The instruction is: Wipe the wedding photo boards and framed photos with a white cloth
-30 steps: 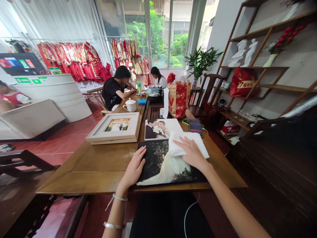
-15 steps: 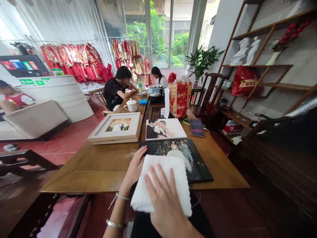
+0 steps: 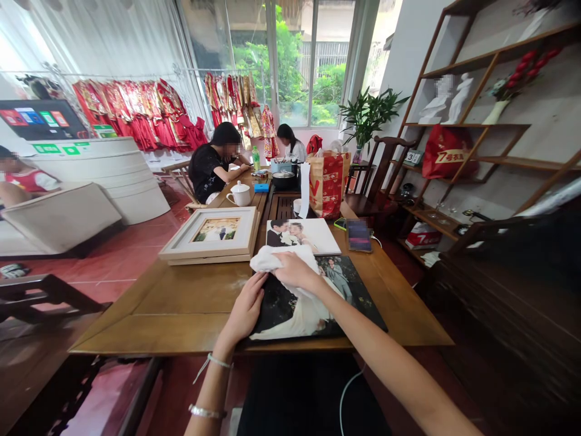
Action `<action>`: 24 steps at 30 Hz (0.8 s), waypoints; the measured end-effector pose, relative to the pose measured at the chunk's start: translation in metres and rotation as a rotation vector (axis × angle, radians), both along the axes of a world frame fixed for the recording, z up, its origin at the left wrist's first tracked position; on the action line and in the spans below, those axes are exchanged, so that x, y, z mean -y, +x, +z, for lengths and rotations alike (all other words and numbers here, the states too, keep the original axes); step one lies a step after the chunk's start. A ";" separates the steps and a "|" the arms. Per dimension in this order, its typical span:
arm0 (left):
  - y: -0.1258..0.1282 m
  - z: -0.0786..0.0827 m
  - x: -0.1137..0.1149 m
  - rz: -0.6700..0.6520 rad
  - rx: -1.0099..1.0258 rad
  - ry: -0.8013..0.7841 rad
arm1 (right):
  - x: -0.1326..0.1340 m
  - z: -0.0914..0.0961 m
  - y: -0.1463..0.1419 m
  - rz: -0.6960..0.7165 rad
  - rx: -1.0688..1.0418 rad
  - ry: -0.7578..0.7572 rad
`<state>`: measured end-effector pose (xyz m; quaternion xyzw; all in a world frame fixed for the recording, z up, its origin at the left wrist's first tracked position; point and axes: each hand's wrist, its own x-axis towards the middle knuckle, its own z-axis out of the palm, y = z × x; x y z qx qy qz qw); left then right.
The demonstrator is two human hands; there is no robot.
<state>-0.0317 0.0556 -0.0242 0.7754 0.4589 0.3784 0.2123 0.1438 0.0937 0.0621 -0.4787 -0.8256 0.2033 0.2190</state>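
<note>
From afar I log: one white cloth [image 3: 265,259], shifted from lower centre to mid-frame, bunched under the gripping right hand [image 3: 297,270]; dark photo [image 3: 297,316], lower centre, left hand [image 3: 247,306] loosely flat along its edge, wiping apparently reaching the far-left corner.

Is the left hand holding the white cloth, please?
No, the right hand holds the cloth, while the left hand rests at the edge of the dark photo.
</note>
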 end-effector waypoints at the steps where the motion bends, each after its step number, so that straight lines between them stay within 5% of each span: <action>1: -0.001 -0.001 0.000 0.002 -0.002 -0.001 | -0.003 0.001 -0.007 0.008 0.008 0.003; 5: -0.001 -0.004 -0.001 0.022 0.014 -0.004 | 0.007 -0.001 -0.015 -0.051 0.067 0.026; 14: 0.005 -0.002 -0.001 -0.014 0.058 0.012 | 0.048 -0.024 0.048 -0.305 0.223 0.055; 20: 0.002 -0.003 -0.001 -0.050 0.114 -0.009 | 0.117 -0.023 0.003 -0.061 0.258 0.079; 24: 0.001 -0.003 0.000 -0.040 0.114 -0.004 | 0.159 -0.025 0.007 0.059 0.214 0.031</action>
